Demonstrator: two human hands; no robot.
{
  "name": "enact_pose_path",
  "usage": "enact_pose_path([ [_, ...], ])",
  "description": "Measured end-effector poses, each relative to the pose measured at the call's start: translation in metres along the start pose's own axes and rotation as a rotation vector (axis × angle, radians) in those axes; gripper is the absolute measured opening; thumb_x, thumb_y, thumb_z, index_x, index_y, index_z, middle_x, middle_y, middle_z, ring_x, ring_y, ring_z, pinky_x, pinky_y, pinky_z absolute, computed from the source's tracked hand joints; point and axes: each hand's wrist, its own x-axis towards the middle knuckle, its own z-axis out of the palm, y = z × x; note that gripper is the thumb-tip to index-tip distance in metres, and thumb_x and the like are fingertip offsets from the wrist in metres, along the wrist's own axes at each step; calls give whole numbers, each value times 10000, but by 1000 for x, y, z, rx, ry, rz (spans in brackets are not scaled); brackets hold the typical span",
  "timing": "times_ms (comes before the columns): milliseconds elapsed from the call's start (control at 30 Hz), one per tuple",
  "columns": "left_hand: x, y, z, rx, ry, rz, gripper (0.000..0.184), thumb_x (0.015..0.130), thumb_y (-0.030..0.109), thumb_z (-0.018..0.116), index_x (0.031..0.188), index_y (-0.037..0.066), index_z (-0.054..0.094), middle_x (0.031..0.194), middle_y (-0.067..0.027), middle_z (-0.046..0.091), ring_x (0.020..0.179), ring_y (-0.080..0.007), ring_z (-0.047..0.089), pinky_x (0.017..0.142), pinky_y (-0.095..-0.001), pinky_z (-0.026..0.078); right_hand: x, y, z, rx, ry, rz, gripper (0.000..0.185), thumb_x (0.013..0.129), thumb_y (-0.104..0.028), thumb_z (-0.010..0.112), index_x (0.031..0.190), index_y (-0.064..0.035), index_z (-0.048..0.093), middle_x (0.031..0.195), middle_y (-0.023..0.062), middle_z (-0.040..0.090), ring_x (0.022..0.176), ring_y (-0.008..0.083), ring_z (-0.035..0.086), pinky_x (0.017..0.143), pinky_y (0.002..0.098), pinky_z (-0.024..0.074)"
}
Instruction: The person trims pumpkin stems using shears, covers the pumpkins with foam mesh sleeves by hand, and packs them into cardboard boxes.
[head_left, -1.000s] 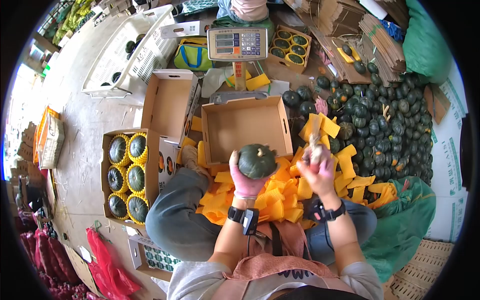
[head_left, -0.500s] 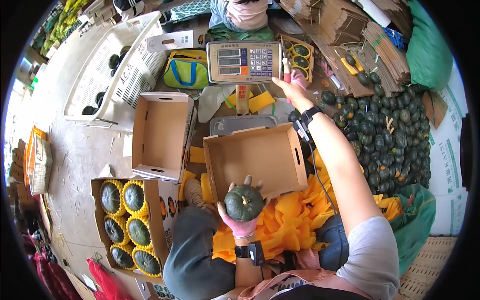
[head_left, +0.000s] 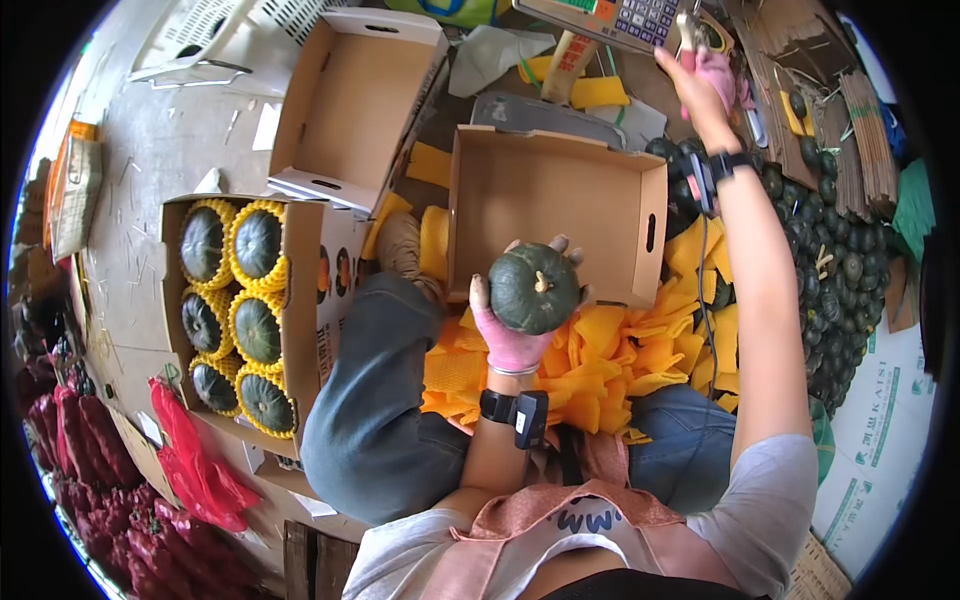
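A dark green, ribbed squash (head_left: pixel 535 288) with a pale stem rests in my left hand (head_left: pixel 510 338), which wears a pink glove. Its fingers curl around the squash from below. The squash is above the near edge of an open cardboard box (head_left: pixel 560 190). My right hand (head_left: pixel 708 80), gloved in pink too, stretches forward beside the keypad of a digital scale (head_left: pixel 650 20). Its thumb and a pale-tipped finger stand apart; the other fingers are partly hidden. I see nothing held there. Contact with the scale cannot be made out.
At left, a carton (head_left: pixel 305 260) holds several squashes in yellow foam nets. Another open box (head_left: pixel 350 100) stands behind it. Yellow foam nets (head_left: pixel 590 370) are heaped between my legs. A large squash pile (head_left: pixel 830 260) lies at right. A cable hangs from my right wrist.
The view has tipped downward, so the scale now sits at the top edge. My left hand still holds the squash; my right hand remains stretched out near the scale.
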Motion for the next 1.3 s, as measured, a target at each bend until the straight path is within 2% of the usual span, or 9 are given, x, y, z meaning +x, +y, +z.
enact_pose_path([
  [100, -6, -4, 14, 9, 40, 30, 685, 818, 692, 350, 1322, 234, 427, 1414, -218, 319, 1294, -444, 299, 1026, -608, 251, -68, 7, -56, 397, -403, -202, 417, 571, -261, 834, 709, -111, 470, 656, -11, 542, 604, 84, 508, 548, 263, 430],
  [167, -9, -11, 25, 42, 49, 62, 675, 821, 682, 360, 1330, 243, 413, 1411, -221, 324, 1289, -460, 302, 1032, -619, 237, -149, -8, -115, 226, -555, -358, 397, 569, -155, 809, 689, -109, 433, 639, -57, 463, 607, 36, 437, 522, 219, 380],
  [200, -12, -14, 31, 36, 37, 70, 666, 828, 662, 376, 1346, 244, 388, 1416, -225, 318, 1282, -477, 304, 1039, -626, 220, -193, -21, -139, 397, -642, -149, 357, 587, -150, 790, 695, -91, 454, 631, -41, 461, 600, 41, 436, 520, 209, 367],
  [267, -17, -21, 34, 120, -10, 66, 665, 829, 654, 383, 1353, 245, 378, 1422, -225, 311, 1285, -475, 299, 1040, -621, 223, -241, -32, -169, 117, -577, -368, 381, 543, -209, 814, 728, -54, 519, 664, 67, 535, 581, 194, 525, 543, 300, 432],
  [367, -35, -35, 38, 213, -82, 17, 670, 832, 636, 395, 1367, 233, 362, 1429, -223, 303, 1289, -473, 294, 1045, -600, 233, -286, -33, -196, 87, -519, -171, 451, 511, -240, 791, 854, -42, 577, 858, 124, 604, 812, 304, 579, 707, 391, 466],
  [700, -86, -116, 50, 468, -198, -176, 666, 831, 591, 431, 1357, 187, 371, 1393, -180, 369, 1246, -363, 390, 1042, -536, 289, -368, 11, -289, -162, -327, -118, 407, 557, -221, 762, 804, -41, 493, 749, 112, 556, 693, 306, 551, 617, 423, 435],
  [1033, -157, -314, 95, 155, -550, -1024, 905, 771, 402, 706, 1404, 363, 60, 1378, -56, 279, 1238, -292, 363, 848, -509, 466, -395, 44, -523, -299, -221, 115, 293, 581, -35, 648, 852, -28, 537, 694, 131, 514, 571, 309, 525, 532, 365, 428],
  [1200, -175, -377, 133, 171, -380, -1205, 702, 805, 435, 654, 1334, 302, 211, 1285, -45, 372, 1112, -269, 479, 831, -508, 487, -436, 66, -599, -518, -216, 389, 226, 626, 22, 592, 835, -25, 520, 713, 166, 513, 653, 349, 512, 588, 359, 411],
  [1300, -156, -381, 132, 312, -162, -1290, 644, 787, 455, 661, 1292, 283, 301, 1222, -52, 436, 1046, -257, 527, 801, -503, 501, -420, 96, -594, -569, -116, 272, 193, 645, 24, 563, 821, -29, 502, 701, 161, 497, 664, 338, 489, 612, 339, 396],
])
